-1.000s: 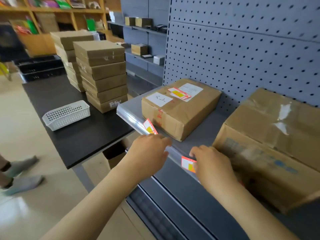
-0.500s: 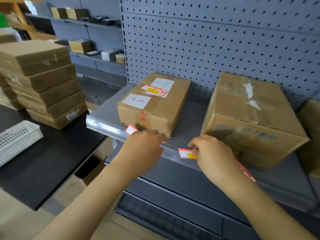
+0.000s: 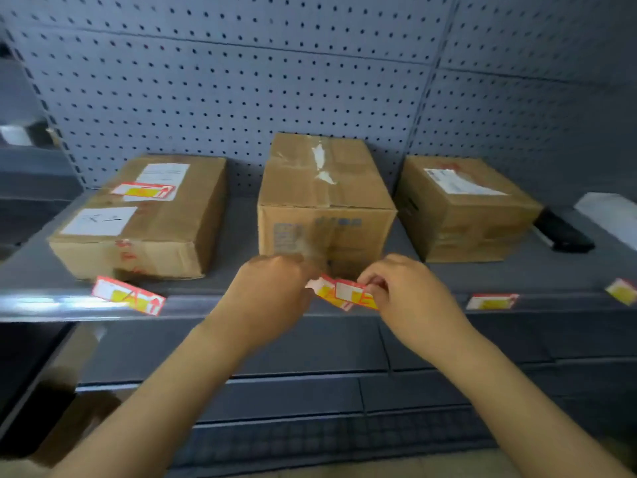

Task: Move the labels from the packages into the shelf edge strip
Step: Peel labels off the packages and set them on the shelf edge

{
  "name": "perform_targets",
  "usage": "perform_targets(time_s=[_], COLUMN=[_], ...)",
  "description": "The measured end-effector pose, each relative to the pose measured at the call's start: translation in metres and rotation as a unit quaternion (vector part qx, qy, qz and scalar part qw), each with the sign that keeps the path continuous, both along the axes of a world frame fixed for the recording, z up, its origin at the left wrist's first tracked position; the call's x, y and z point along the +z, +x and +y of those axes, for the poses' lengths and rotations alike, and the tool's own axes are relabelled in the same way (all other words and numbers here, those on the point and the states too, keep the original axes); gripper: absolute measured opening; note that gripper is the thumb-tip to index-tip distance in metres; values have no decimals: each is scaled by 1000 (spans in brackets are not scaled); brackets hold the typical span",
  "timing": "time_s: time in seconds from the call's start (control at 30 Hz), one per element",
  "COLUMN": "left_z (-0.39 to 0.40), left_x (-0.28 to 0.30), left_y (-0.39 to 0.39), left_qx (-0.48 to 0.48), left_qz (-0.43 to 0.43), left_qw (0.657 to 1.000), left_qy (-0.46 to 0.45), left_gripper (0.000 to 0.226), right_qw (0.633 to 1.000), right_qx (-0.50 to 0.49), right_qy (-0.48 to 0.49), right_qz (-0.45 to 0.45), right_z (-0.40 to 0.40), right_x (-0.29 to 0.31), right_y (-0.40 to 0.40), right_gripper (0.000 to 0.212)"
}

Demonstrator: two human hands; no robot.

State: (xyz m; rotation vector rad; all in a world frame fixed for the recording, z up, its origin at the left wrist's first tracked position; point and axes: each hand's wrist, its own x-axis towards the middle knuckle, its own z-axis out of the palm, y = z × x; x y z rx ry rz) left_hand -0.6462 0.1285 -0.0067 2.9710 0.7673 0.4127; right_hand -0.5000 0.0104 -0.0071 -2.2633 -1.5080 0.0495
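Here both hands pinch 1 label (image 3: 344,294): the left hand (image 3: 272,291) grips its left end, the right hand (image 3: 410,298) its right, probably to line it up with the shelf edge strip (image 3: 213,305) just behind the fingertips.

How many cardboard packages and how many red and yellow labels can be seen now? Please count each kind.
Cardboard packages: 3, left, middle, right.
Red and yellow labels: 5, one on the left package, one in the hands, three at the shelf edge.
Total: 8
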Motion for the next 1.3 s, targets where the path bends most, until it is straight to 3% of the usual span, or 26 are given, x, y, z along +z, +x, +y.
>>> perform_targets(time_s=[0.3,0.7,1.3], left_z=[-105,-265,-315], left_x=[1,1,-20], left_y=[145,325,553], left_qx=[-150,-237,-280], left_qz=[27,11,65], left_qw=[988,971,957], left_qy=[23,13,33], left_gripper=[21,27,26], right_qw=[985,965,951], right_qx=[-169,-261,-307], right_qy=[-4,-12,-8], right_qz=[-20,-38,-35], right_z=[-140,-309,-360], right_x=[7,5,-15], right_y=[103,242,461], right_gripper=[22,26,19])
